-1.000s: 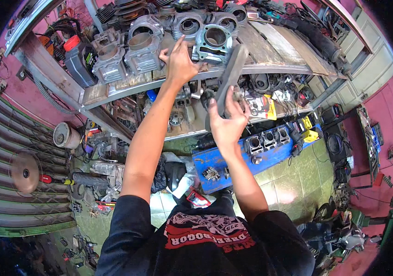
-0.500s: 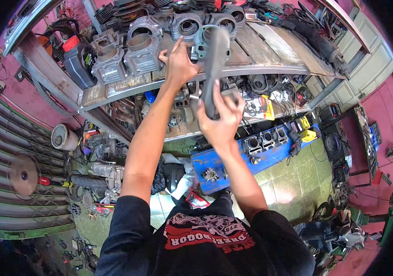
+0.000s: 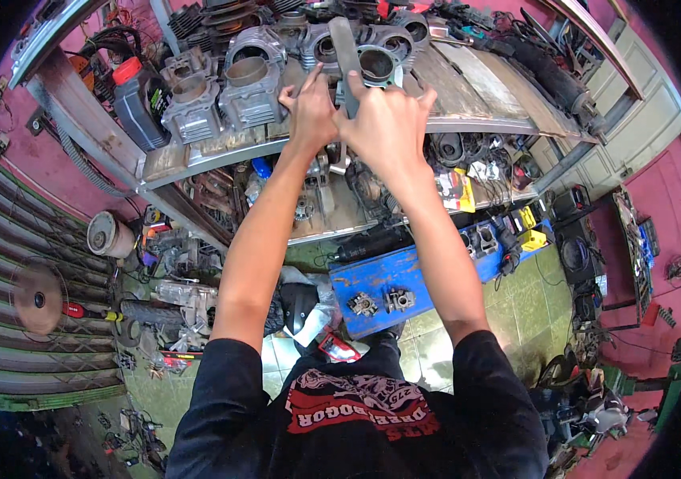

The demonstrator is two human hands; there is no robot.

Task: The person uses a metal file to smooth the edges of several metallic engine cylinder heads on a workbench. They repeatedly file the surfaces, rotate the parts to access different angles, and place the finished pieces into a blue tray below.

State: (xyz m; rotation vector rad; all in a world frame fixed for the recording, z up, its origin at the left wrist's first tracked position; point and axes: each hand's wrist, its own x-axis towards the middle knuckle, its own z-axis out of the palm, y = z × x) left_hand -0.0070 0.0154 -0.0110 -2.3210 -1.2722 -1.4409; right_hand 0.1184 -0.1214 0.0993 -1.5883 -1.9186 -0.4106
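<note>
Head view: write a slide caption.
Left hand by a silver engine cylinder, right hand gripping a long flat grey bar.

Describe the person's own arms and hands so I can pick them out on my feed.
The left hand and right hand are ungloved, with no ring or watch visible. Both forearms are bare below the short dark sleeves of a shirt with a red and white print.
</note>
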